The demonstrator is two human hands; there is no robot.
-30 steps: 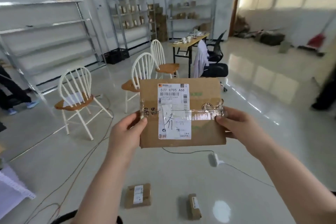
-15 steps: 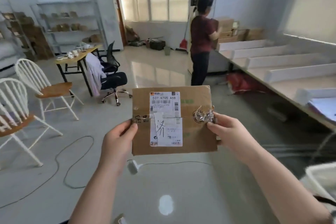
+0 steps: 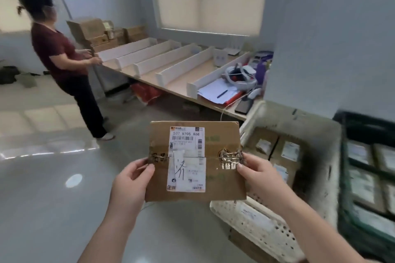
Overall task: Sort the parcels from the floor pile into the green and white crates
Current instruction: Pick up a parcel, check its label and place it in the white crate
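I hold a flat brown cardboard parcel [image 3: 220, 186] with a white shipping label upright in front of me. My left hand [image 3: 130, 183] pinches its left edge and my right hand [image 3: 258, 175] pinches its right edge at the tape band. Just behind and to the right of the parcel stands the white crate [image 3: 256, 222], with several brown parcels inside. The green crate [image 3: 363, 235] sits at the far right, also holding several parcels.
A person in a dark red top [image 3: 57, 53] stands at the left by a long wooden bench [image 3: 177, 85] with white dividers. Cardboard boxes [image 3: 94, 32] sit at its far end, papers and gear near its right end. Glossy floor [image 3: 53, 209] lies to the left.
My view has swung to the right, from the chairs and floor parcels to the bench and the two crates. Both hands keep the same hold on the parcel.
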